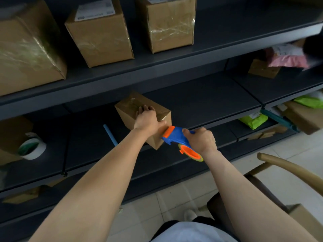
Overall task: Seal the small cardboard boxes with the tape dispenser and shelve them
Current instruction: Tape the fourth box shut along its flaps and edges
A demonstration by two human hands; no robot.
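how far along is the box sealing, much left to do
Done: three boxes on the upper shelf show glossy tape. In hand: the left hand holds the small box at the shelf edge, tape across its top, while the right hand grips the tape dispenser against its near side. Left: finish and cut this strip, then push the box back. Whether more boxes wait is not visible.

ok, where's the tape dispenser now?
Head view, centre-right: the blue and orange plastic tape dispenser is in the right hand, its nose against the small brown cardboard box.
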